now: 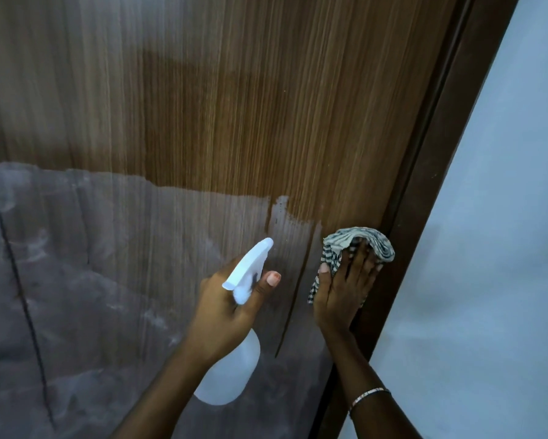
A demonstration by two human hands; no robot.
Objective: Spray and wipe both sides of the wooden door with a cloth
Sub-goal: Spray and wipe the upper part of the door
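Note:
The wooden door [234, 106] fills most of the view, brown with fine vertical grain. My left hand [231, 307] grips the neck of a white spray bottle [231, 375], its nozzle pointing up and right toward the door. My right hand [342, 289] presses a striped grey-and-white cloth [355, 242] flat against the door near its right edge, fingers straight over the cloth. The cloth bunches above my fingertips. A thin bracelet sits on my right wrist.
A dark brown door frame [431, 185] runs diagonally along the door's right edge. Beyond it stands a pale blue-grey wall [494, 248]. The door's lower part [108, 280] looks greyish with a cloudy sheen and a dark vertical streak.

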